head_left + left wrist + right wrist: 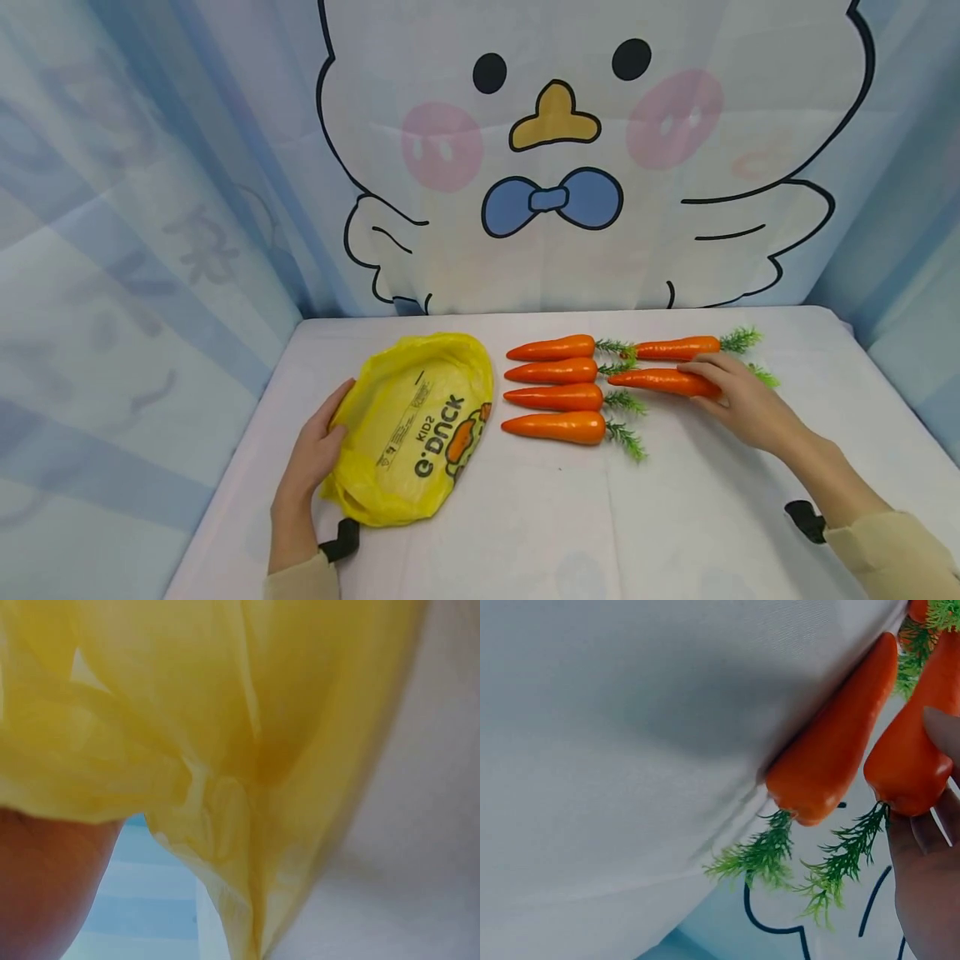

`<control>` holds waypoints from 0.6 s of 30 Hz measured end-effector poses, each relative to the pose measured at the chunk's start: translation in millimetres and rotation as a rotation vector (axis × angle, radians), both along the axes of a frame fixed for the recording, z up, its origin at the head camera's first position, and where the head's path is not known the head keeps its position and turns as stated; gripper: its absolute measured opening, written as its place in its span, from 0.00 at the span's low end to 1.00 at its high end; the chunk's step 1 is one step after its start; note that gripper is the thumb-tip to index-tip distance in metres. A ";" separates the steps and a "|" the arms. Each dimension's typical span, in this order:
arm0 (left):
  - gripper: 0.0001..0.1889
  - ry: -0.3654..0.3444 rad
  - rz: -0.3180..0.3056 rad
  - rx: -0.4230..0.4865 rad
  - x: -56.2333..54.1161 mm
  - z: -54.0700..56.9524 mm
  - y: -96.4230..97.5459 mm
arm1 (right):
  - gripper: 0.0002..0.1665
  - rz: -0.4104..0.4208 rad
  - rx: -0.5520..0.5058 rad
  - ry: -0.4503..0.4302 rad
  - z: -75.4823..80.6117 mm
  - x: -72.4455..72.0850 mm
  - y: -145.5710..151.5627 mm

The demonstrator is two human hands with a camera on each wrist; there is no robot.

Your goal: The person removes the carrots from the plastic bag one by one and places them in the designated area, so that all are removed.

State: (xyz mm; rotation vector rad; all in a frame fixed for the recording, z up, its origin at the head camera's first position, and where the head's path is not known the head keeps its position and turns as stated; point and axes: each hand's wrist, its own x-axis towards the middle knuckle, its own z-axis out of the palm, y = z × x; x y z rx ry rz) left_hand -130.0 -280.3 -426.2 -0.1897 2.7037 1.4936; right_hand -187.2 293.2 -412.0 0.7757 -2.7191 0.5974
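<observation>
My left hand [311, 454] holds the left edge of a yellow plastic bag [382, 417] with dark "G.DUCK KIDS" print, thumb on the near side. In the left wrist view the bag's thin folds [225, 712] fill most of the picture. My right hand [746, 404] grips an orange toy carrot [660, 381] near its thick end, between thumb and fingers; its green top shows beyond the hand. The right wrist view has this carrot [911, 761] at the fingers, beside another carrot [832, 742] lying on the cloth.
Several carrots [558, 396] lie in a column right of the bag, tips to the left. One more carrot [675, 347] lies behind the held one. A white cloth [540, 525] covers the table, and a curtain with a cartoon face [551, 267] hangs along the back edge.
</observation>
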 end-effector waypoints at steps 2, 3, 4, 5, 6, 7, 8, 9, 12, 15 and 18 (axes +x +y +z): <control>0.34 0.001 0.000 0.001 0.1 -0.3 -0.3 | 0.30 -0.015 0.006 -0.018 -1.9 2.0 4.8; 0.34 0.003 0.000 0.002 0.0 -0.4 -0.3 | 0.30 -0.024 0.009 -0.026 -2.6 3.0 6.9; 0.34 0.006 -0.002 0.002 -0.1 -0.3 -0.6 | 0.30 -0.031 0.007 -0.036 -3.6 4.0 8.8; 0.34 0.010 -0.004 0.000 -0.4 -0.3 -0.9 | 0.30 -0.038 0.007 -0.044 -4.5 4.9 10.6; 0.34 0.013 -0.005 -0.001 -0.7 -0.3 -1.2 | 0.31 -0.044 0.003 -0.054 -5.4 5.7 12.3; 0.34 0.015 -0.006 -0.002 -1.0 -0.1 -1.4 | 0.31 -0.049 0.002 -0.062 -6.3 6.5 13.7; 0.34 0.016 -0.006 -0.003 -1.0 0.1 -1.4 | 0.31 -0.054 0.001 -0.072 -7.2 7.1 15.1; 0.34 0.019 -0.008 -0.005 -1.1 0.3 -1.4 | 0.31 -0.057 0.002 -0.079 -8.0 7.7 16.4; 0.34 0.017 -0.008 -0.006 -0.9 0.8 -1.2 | 0.30 -0.068 0.008 -0.101 -11.4 9.4 19.8; 0.34 0.011 -0.006 -0.005 -0.3 1.2 -0.7 | 0.30 -0.069 0.025 -0.108 -15.1 10.4 21.3; 0.34 0.000 0.002 0.002 0.3 1.5 -0.2 | 0.29 -0.050 0.037 -0.102 -17.9 10.3 20.7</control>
